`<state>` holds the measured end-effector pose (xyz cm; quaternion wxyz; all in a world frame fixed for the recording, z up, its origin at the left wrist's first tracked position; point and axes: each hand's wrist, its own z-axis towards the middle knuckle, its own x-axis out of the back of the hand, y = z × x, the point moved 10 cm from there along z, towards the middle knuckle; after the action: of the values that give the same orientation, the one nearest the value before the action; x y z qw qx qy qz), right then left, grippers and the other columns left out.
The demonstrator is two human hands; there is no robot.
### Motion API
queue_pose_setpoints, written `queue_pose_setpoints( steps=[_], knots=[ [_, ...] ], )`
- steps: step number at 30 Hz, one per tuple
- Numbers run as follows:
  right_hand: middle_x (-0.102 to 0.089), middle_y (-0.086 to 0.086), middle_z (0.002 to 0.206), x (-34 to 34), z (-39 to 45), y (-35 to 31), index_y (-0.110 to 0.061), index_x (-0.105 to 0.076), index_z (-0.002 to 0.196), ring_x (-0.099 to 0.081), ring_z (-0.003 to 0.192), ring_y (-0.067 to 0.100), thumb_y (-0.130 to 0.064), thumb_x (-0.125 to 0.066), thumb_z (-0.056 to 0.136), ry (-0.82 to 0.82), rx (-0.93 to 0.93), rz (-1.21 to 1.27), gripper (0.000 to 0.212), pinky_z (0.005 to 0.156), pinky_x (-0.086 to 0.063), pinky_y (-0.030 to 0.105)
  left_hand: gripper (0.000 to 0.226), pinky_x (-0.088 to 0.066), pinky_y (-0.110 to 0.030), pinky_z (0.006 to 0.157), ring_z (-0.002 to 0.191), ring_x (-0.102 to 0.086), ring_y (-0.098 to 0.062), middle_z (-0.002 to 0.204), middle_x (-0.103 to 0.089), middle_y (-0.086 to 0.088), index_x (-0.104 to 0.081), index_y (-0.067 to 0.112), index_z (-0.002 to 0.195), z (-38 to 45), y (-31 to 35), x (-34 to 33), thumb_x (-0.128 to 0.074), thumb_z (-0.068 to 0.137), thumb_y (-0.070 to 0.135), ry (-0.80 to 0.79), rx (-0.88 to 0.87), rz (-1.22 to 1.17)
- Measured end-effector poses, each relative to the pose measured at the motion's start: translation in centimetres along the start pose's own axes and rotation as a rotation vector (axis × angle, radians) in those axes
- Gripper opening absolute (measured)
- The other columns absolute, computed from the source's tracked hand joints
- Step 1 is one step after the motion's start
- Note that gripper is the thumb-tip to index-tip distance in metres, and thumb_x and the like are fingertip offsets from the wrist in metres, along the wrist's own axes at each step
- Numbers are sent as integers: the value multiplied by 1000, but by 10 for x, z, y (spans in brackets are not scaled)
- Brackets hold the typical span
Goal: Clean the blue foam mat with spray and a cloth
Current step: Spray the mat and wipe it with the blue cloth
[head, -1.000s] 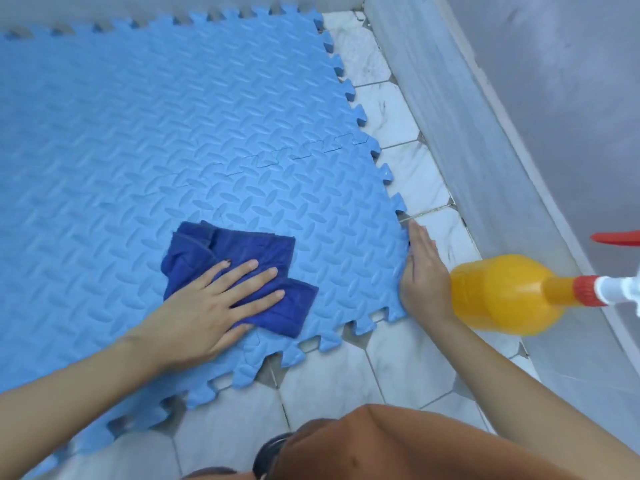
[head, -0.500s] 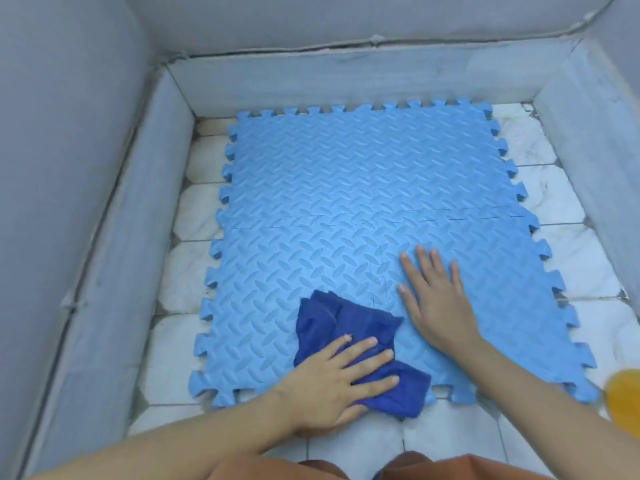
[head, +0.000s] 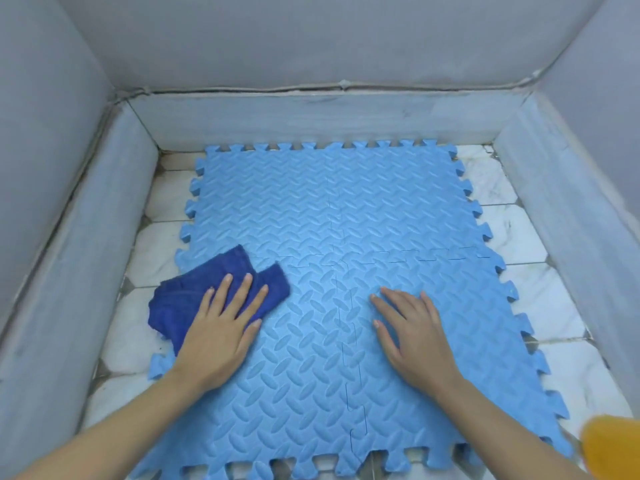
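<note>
Left hand [head: 221,327] lies flat, fingers spread, pressing the soft floppy cloth [head: 194,296] onto the light, bendy foam mat [head: 329,220], so the flat-open right hand [head: 412,334] probably pins it.

**Soft, even light with a blue cast**

The light is diffuse and moderately bright, with no visible source. A cool bluish tint lies over the walls [head: 311,39] and floor tiles [head: 519,233]. Shadows are faint: thin soft ones under the hands and along the mat [head: 346,209] edges. No glare. Wide-angle distortion bows the ledges outward toward the frame edges. Detail is slightly soft throughout; the orange bottle [head: 613,445] in the lower right corner is blurred and cut off.
</note>
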<state>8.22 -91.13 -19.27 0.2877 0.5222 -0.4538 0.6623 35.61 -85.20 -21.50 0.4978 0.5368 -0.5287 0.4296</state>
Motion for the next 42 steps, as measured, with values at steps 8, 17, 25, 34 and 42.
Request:
queue_pose_setpoints(
  steps=[8, 17, 25, 34, 42],
  knots=[
    [-24, 0, 161, 1, 49, 69, -31, -34, 150, -16, 150, 24, -51, -26, 98, -37, -171, -99, 57, 120, -6, 54, 52, -17, -46, 111, 143, -27, -25, 158, -25, 0, -30, 31, 149, 66, 152, -13, -28, 99, 46, -42, -493, -9],
    [-19, -4, 162, 0, 50, 73, -35, -27, 152, -8, 151, 16, -52, -30, 98, -24, -179, -84, 57, 121, -8, 49, 62, 3, -46, 119, 148, 5, -21, 162, 4, 2, -2, 30, 153, 185, 52, 9, -6, 97, 54, -3, 110, -121],
    [-22, -4, 161, 1, 49, 74, -35, -30, 151, -12, 151, 17, -53, -29, 96, 4, -180, -75, 58, 122, -8, 46, 72, 10, -34, 117, 147, 10, -13, 161, 6, 8, -3, 31, 153, 73, 15, 14, 10, 88, 60, -37, 199, -164],
    [-22, -3, 161, 3, 48, 71, -35, -30, 151, -12, 150, 17, -56, -24, 94, -18, -200, -56, 61, 122, -6, 47, 73, 1, -68, 108, 146, 4, -38, 161, 3, -11, -6, 26, 154, 26, -84, 35, -25, 94, 63, 84, 632, -87],
    [-17, -4, 163, -1, 48, 70, -35, -24, 153, -7, 151, 17, -57, -19, 95, -52, -203, -91, 62, 122, -1, 46, 49, -31, -33, 111, 137, -37, -20, 149, -41, -1, -42, 17, 143, 19, -34, 33, -40, 97, 3, 276, 504, -530]
  ],
)
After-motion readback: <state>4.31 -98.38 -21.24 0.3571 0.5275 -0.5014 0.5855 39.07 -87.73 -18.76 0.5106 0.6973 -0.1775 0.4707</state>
